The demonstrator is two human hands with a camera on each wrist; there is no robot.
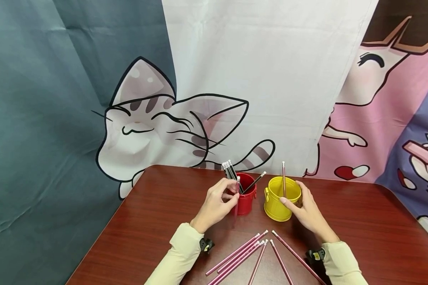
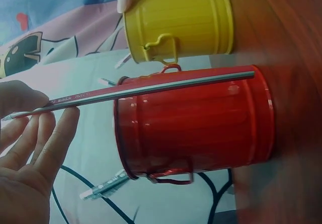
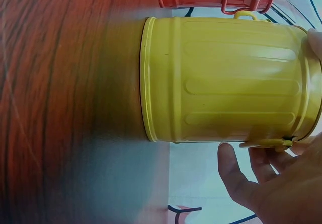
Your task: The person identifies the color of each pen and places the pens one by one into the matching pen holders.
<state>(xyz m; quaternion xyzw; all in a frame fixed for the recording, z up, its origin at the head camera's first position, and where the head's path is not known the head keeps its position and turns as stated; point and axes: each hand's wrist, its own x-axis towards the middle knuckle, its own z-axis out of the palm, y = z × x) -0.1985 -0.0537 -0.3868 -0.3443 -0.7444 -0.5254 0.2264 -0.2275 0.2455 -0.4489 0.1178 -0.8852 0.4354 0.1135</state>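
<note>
Upright in front of the red bucket (image 1: pixel 245 205), a pink pencil (image 1: pixel 238 189) is pinched between the thumb and fingers of my left hand (image 1: pixel 217 202). The left wrist view shows this pencil (image 2: pixel 166 87) slanting across the bucket's side, white-tipped eraser end at the hand. My right hand (image 1: pixel 308 209) grips the yellow bucket (image 1: pixel 279 209) at its right, thumb by the front of the rim and fingers round the far side. One pink pencil (image 1: pixel 283 174) stands inside that bucket, eraser end up. Several black pencils (image 1: pixel 230 169) lean in the red bucket, one tilted right.
Several pink pencils (image 1: pixel 240 257) lie fanned on the reddish wooden table (image 1: pixel 128 237) between the forearms. A printed curtain (image 1: pixel 207 59) with a cartoon cat hangs right behind the table's back edge. Both buckets have small side handles.
</note>
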